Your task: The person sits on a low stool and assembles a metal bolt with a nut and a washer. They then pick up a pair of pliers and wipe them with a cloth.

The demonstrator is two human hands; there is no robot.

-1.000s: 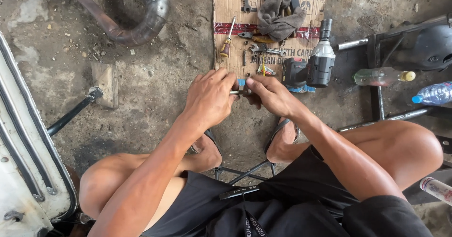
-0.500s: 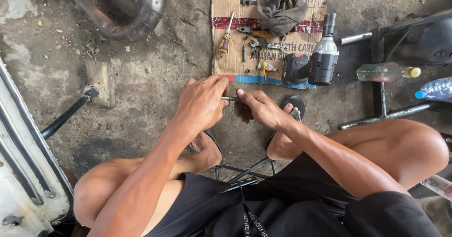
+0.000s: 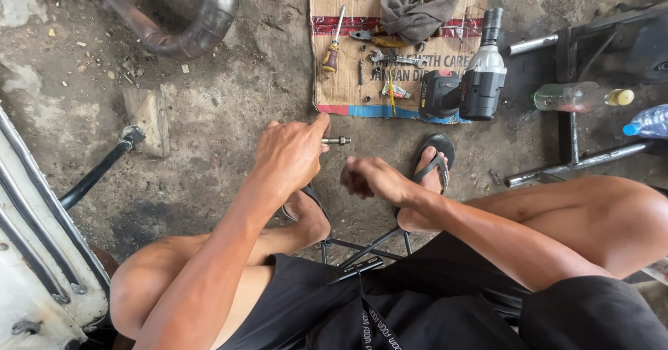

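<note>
Since a moment ago the hands have parted: left hand [image 3: 291,156] pinches a small bolt [image 3: 337,141]. Right hand [image 3: 372,179] is loosely clenched; whether it holds anything I cannot tell. Tools on the cardboard [image 3: 348,98] lie untouched.

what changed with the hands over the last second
The hands have come apart. The left hand keeps the small metal bolt, its tip now showing; the right hand has let go and drawn back, loosely closed. The tools on the cardboard and the impact wrench lie as before.

Left hand [image 3: 289,154] pinched in a grip, right hand [image 3: 372,179] loosely curled beside it.
</note>
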